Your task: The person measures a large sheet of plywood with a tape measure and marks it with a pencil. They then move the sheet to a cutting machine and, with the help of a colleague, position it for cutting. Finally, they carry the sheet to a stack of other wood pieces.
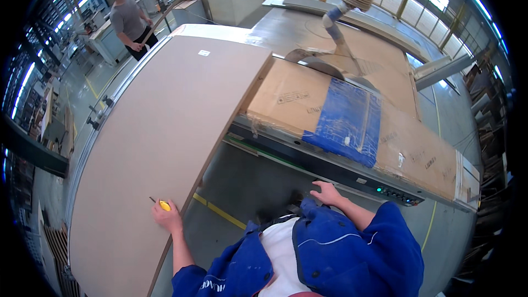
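Left hand (168,220), 8 o'clock: closed around yellow tool (165,205) | Right hand (328,193), 4–5 o'clock: loosely open | Board (148,121), 9 o'clock: probably heavy, stiff; best held by opposite edges

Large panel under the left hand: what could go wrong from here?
1. Scratching: the left hand holds a small yellow tool with a thin dark tip over the panel; the tip could mark it.
2. Stray press: the open right hand is by the machine front, along from the control buttons; a careless reach might hit one.
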Demonstrator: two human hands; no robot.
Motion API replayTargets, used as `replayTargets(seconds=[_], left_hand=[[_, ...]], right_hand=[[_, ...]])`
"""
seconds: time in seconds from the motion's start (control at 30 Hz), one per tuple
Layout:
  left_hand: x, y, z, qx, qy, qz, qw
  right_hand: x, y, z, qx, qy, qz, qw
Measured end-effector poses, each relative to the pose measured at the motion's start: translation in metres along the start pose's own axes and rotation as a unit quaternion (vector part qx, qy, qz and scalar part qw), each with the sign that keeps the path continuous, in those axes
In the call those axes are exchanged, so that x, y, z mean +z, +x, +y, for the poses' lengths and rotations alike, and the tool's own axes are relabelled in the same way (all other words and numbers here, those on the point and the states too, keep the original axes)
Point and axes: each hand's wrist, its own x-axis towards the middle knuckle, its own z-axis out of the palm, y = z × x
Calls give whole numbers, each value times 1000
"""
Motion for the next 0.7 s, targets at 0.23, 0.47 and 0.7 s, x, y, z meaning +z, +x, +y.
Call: replayTargets(seconds=[0.23, 0.47, 0.7], left_hand=[[13, -8, 1, -33, 66, 11, 997], [10, -4, 22, -153, 88, -142, 974], [-4, -168, 280, -138, -291, -396, 860]], right_hand=[[-19, -57, 88, 75, 73, 39, 994], [-62, -102, 181, 107, 133, 94, 981], [-128, -75, 137, -22, 194, -3, 981]])
